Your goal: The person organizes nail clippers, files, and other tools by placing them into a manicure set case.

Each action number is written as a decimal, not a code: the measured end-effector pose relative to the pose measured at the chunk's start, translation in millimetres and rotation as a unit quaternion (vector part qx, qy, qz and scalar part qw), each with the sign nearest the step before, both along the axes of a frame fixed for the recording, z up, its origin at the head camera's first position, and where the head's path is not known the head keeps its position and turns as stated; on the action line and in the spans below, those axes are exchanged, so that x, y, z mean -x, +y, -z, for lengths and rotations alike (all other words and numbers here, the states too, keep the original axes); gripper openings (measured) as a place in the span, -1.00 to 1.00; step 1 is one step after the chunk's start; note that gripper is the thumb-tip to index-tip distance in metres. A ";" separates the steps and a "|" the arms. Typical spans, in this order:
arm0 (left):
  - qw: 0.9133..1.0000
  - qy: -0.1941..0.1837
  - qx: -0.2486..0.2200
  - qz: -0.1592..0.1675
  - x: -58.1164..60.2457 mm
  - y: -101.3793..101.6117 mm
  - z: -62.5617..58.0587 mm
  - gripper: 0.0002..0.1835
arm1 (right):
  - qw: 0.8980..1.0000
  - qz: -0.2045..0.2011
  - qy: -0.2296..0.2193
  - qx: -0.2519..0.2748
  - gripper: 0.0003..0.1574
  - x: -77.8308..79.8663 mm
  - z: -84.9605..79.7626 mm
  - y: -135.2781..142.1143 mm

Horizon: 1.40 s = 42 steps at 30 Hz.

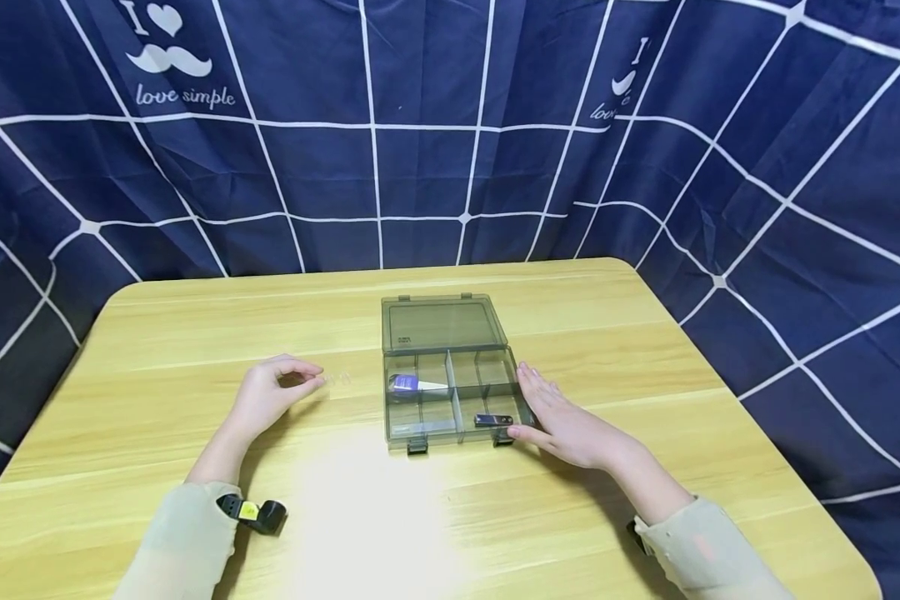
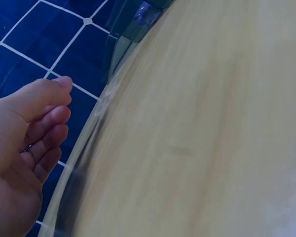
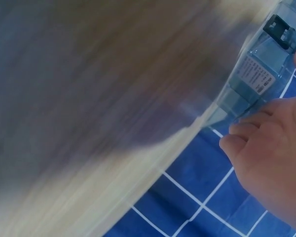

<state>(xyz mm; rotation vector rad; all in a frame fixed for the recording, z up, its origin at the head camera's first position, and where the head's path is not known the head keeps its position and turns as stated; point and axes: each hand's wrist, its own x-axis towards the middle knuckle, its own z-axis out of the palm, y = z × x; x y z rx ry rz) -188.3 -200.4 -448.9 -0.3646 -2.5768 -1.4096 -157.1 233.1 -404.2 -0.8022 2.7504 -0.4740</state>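
Short of the bench's far edge, the open box is touched by the right hand, fingers straight. Left hand grip on adjacent clear pieces is unconfirmed; loosely pinched, they could be dropped.

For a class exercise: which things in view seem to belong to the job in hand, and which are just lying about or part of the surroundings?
Likely the job:
open tinted case, touched by the right grip
small clear pieces, near the left grip
purple-and-white item and dark item, inside the case

Probably just surroundings:
wooden table
grid-patterned curtain
black wrist device
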 end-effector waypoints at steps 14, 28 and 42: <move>0.999 0.003 0.036 0.011 8.2 3.9 11.6 -0.86 | 1.000 -0.002 0.000 -0.004 0.13 0.1 -0.3 -0.4; 0.997 0.025 0.069 0.030 12.1 5.3 14.8 -0.76 | 1.000 0.000 0.002 -0.005 0.14 2.1 1.9 1.0; 0.996 0.021 0.081 0.019 11.4 7.0 11.5 -0.86 | 1.000 -0.001 0.001 -0.006 0.14 1.1 0.9 0.5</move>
